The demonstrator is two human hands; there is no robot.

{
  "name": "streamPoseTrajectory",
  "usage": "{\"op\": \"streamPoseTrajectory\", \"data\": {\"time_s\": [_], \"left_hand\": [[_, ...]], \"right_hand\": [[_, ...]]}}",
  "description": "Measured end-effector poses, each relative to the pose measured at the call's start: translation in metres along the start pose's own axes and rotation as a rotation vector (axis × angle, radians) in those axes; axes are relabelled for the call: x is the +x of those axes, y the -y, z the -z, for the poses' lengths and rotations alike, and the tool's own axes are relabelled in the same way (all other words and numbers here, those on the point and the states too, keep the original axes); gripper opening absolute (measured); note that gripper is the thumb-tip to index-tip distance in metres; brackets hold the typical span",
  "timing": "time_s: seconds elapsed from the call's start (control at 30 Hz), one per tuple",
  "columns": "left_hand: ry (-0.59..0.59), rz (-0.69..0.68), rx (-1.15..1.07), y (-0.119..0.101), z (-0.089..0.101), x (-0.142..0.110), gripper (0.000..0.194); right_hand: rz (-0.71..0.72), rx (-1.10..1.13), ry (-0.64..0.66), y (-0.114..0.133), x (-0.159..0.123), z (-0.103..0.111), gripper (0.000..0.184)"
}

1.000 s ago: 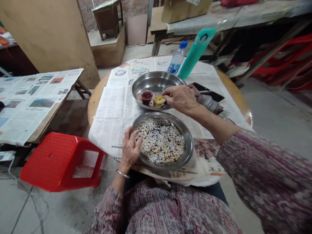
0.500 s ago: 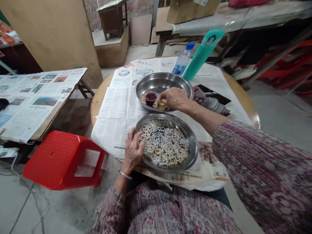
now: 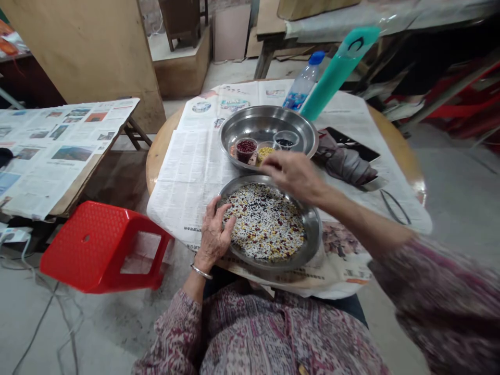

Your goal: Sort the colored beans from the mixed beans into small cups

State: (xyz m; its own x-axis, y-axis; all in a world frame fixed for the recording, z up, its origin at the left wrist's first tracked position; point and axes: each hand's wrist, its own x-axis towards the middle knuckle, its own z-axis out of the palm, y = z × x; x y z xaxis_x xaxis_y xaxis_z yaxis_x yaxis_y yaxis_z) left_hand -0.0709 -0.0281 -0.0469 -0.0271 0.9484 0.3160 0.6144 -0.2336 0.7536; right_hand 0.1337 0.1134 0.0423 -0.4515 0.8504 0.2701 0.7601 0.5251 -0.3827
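Observation:
A steel pan (image 3: 312, 232) of mixed white, yellow, red and black grains lies on newspaper at the table's near edge. My left hand (image 3: 213, 234) rests on its left rim, fingers touching the grains. My right hand (image 3: 291, 174) hovers over the pan's far rim, fingers loosely curled; I cannot see anything in it. Behind stands a second steel pan (image 3: 269, 121) with three small cups: red beans (image 3: 246, 147), yellow grains (image 3: 265, 152) and dark beans (image 3: 286, 140).
A plastic water bottle (image 3: 302, 83) and a teal flask (image 3: 336, 70) stand behind the far pan. A grey cloth (image 3: 344, 164) lies to the right. A red stool (image 3: 102, 245) sits on the floor at left, beside a newspaper-covered table (image 3: 50, 151).
My right hand has drawn back from the cups in the far pan to above the near pan's far rim. The left hand stayed on the near pan.

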Motion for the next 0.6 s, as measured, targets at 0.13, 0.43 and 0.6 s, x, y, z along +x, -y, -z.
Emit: {"op": "streamPoseTrajectory", "data": {"time_s": [0.13, 0.43, 0.6], "left_hand": [[0.003, 0.004, -0.001, -0.002, 0.001, 0.000, 0.029], [-0.011, -0.012, -0.013, -0.001, 0.001, 0.000, 0.032], [-0.028, -0.003, -0.061, 0.000, 0.002, 0.000, 0.043]], "right_hand": [[0.327, 0.173, 0.282, 0.031, -0.074, -0.023, 0.016], [0.281, -0.106, 0.258, 0.024, -0.077, -0.051, 0.022], [0.418, -0.036, 0.210, 0.047, -0.057, -0.062, 0.019]]}}
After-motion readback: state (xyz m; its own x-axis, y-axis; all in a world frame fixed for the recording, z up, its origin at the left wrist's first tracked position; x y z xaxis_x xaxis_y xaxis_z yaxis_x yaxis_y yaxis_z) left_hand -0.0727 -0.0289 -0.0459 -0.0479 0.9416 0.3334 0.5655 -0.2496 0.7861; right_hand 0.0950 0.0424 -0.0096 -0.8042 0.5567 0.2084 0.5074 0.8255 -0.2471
